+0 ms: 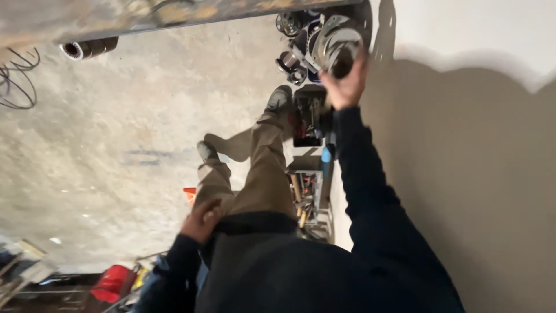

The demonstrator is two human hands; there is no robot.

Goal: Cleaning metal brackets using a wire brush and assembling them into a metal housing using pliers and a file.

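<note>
My right hand [346, 81] reaches forward along the wall and closes on a round grey metal part [339, 37] with a dark centre. That part lies in a pile of similar round metal pieces [295, 40] on the floor. My left hand [201, 222] rests on my thigh, on the tan trousers [263, 174], and holds nothing. Both arms are in dark sleeves. My shoes [279, 99] stand on the concrete floor just short of the pile. The picture is blurred, so the exact grip is hard to read.
A black boxy device [310, 116] and an open tray of hand tools [307, 197] sit by the pale wall [463, 162]. A dark roll [87, 48] and loose wires [17, 75] lie at the far left. A red container [113, 283] is behind me.
</note>
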